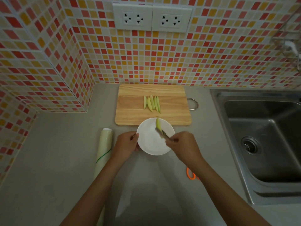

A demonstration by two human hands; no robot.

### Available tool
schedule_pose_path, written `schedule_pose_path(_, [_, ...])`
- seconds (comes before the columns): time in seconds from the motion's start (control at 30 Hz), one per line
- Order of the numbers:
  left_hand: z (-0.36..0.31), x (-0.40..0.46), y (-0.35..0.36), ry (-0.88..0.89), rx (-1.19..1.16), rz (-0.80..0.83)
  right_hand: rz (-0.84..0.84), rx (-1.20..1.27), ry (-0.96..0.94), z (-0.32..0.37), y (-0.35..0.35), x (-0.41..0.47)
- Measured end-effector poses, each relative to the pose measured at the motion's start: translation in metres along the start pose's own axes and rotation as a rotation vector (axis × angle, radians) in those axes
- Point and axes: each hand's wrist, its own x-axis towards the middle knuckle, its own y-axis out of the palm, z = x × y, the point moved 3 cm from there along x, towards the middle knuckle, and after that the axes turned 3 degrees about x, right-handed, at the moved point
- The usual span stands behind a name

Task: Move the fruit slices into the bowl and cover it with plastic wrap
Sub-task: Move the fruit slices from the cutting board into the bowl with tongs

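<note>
A white bowl stands on the grey counter just in front of the wooden cutting board. My left hand grips the bowl's left rim. My right hand holds metal tongs that pinch one green fruit slice over the bowl's far side. Several more green slices lie side by side in the middle of the board. A roll of plastic wrap lies on the counter to the left of the bowl.
A steel sink fills the right side. Orange scissors handles show on the counter beside my right forearm. Tiled walls close off the back and left, with two sockets above the board.
</note>
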Motion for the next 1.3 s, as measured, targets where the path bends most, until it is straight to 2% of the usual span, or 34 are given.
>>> schedule_pose_path(0.07, [0.000, 0.000, 0.000, -0.005, 0.001, 0.001, 0.075, -0.110, 0.025, -0.003, 0.012, -0.010])
schedule_pose_path(0.13, [-0.001, 0.000, 0.000, -0.004, 0.002, 0.002, 0.067, -0.172, 0.029, -0.001, 0.014, -0.013])
schedule_pose_path(0.23, [-0.001, 0.000, 0.000, 0.004, 0.007, 0.002, -0.037, -0.224, -0.019, 0.009, 0.002, 0.000])
schedule_pose_path(0.37, [0.000, 0.000, 0.000, 0.007, -0.033, 0.005, -0.186, -0.177, -0.036, 0.028, -0.015, 0.046])
schedule_pose_path(0.57, [0.001, 0.001, 0.000, 0.004, -0.024, 0.002, -0.148, -0.312, -0.021, 0.044, 0.001, 0.105])
schedule_pose_path(0.83, [0.001, 0.001, 0.000, 0.008, -0.012, -0.006, -0.189, -0.358, 0.005, 0.043, 0.019, 0.126])
schedule_pose_path(0.97, [0.000, 0.001, 0.000, 0.005, -0.017, 0.002, -0.184, -0.245, -0.010, 0.039, 0.010, 0.118])
schedule_pose_path(1.13, [0.000, 0.001, 0.000, 0.007, -0.008, 0.000, -0.174, 0.088, -0.035, 0.029, -0.008, 0.061])
schedule_pose_path(1.2, [0.000, 0.001, 0.000, 0.004, -0.002, 0.000, -0.124, 0.089, -0.040, 0.021, -0.006, 0.030])
schedule_pose_path(1.3, [0.001, 0.002, 0.000, 0.001, 0.007, 0.004, -0.038, -0.055, 0.010, 0.008, 0.005, 0.001])
